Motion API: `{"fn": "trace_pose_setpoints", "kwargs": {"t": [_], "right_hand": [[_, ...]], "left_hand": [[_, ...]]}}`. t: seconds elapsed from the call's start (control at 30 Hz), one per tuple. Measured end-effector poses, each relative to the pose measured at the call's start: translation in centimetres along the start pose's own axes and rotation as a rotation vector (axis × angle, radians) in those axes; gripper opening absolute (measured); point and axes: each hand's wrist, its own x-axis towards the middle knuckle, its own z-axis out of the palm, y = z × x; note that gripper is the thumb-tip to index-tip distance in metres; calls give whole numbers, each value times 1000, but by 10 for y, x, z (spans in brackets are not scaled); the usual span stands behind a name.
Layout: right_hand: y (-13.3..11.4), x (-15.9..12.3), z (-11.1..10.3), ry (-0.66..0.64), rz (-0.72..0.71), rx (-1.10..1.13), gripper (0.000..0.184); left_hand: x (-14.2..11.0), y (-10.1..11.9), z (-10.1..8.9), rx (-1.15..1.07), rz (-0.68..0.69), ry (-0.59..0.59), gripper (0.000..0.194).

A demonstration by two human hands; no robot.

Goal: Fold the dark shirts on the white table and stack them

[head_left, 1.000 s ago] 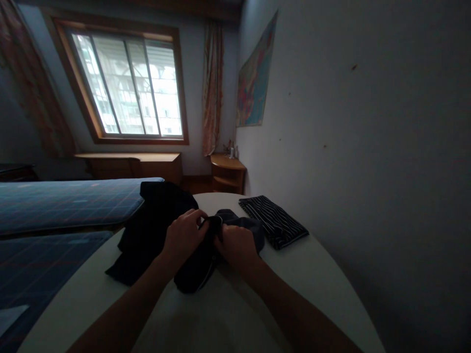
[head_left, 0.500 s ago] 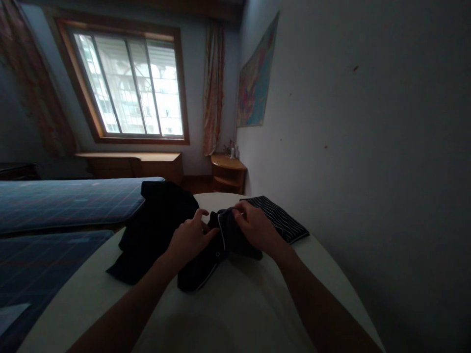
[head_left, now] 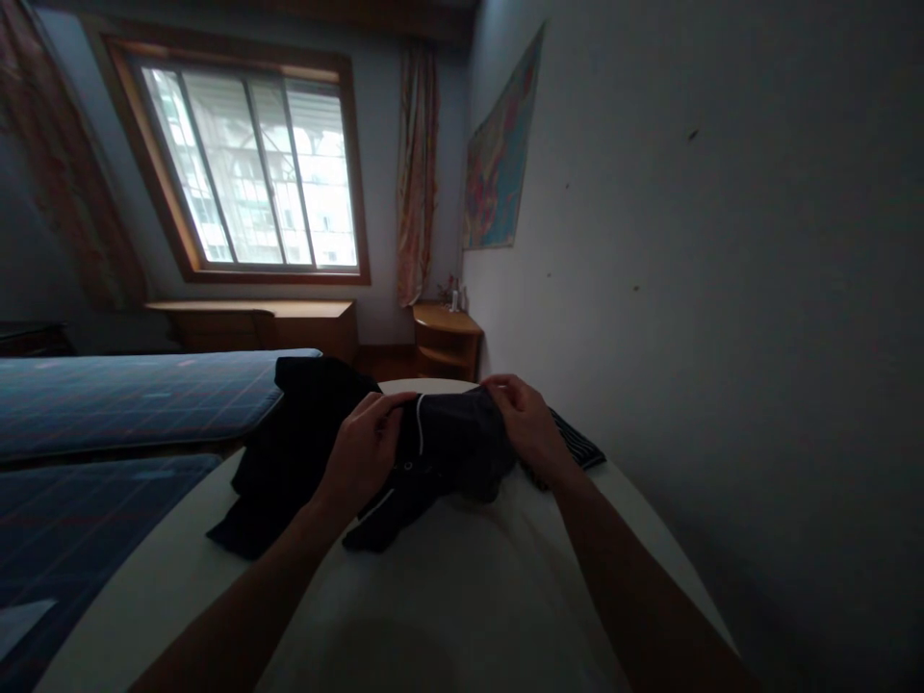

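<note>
A dark garment with thin white piping [head_left: 448, 448] is lifted just above the white round table [head_left: 448, 597]. My left hand [head_left: 361, 454] pinches its left upper edge. My right hand [head_left: 530, 423] grips its right upper edge. The cloth hangs between both hands, and its lower part trails onto the table. Behind my right hand lies a folded black striped garment [head_left: 574, 445], mostly hidden. A crumpled pile of black clothing [head_left: 295, 448] sits just left of my left hand.
A bed with a blue checked cover [head_left: 108, 395] runs along the left side of the table. A grey wall [head_left: 722, 289] stands close on the right. At the back are a window [head_left: 249, 168], a wooden desk [head_left: 252, 322] and a corner shelf [head_left: 444, 337].
Both hands have lifted the dark garment off the table and spread it wider. My right hand moved up and right, now covering most of the striped garment.
</note>
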Motion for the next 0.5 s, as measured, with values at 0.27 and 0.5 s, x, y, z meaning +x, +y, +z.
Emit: {"fn": "trace_pose_setpoints", "kwargs": {"t": [0.27, 0.5], "right_hand": [[1, -19, 20, -223, 17, -188, 83], [7, -31, 36, -266, 87, -445, 94]], "left_hand": [[0, 0, 7, -139, -90, -34, 30], [-1, -6, 10, -224, -113, -106, 46]]}}
